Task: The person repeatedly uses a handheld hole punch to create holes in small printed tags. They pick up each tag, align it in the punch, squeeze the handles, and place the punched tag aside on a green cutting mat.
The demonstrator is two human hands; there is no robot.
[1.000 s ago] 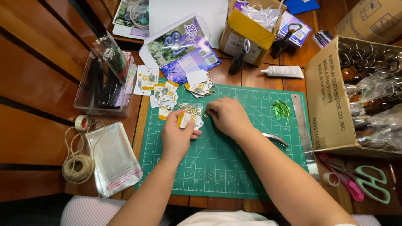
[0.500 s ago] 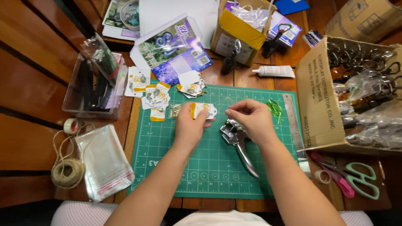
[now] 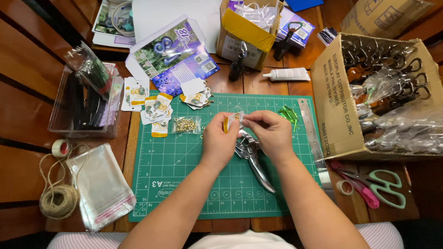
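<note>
Both my hands meet over the green cutting mat [image 3: 183, 167]. My left hand [image 3: 218, 141] and my right hand [image 3: 271, 133] pinch a small yellow and white paper tag [image 3: 232, 121] between their fingertips, held upright above the mat. Silver punch pliers [image 3: 252, 160] lie on the mat just under my hands. A small clear bag of gold eyelets [image 3: 185, 125] rests to the left of my left hand. More paper tags [image 3: 156, 108] are scattered at the mat's top left edge.
A clear plastic bin [image 3: 81, 104] stands at left, twine [image 3: 57, 199] and clear sleeves [image 3: 99, 185] below it. A metal ruler [image 3: 314, 140], pink and green scissors [image 3: 373, 184] and a cardboard box of clips [image 3: 381, 96] sit at right. A glue tube [image 3: 287, 75] lies behind the mat.
My hands lifted off the mat and came together holding one tag. The punch pliers now lie uncovered beneath them.
</note>
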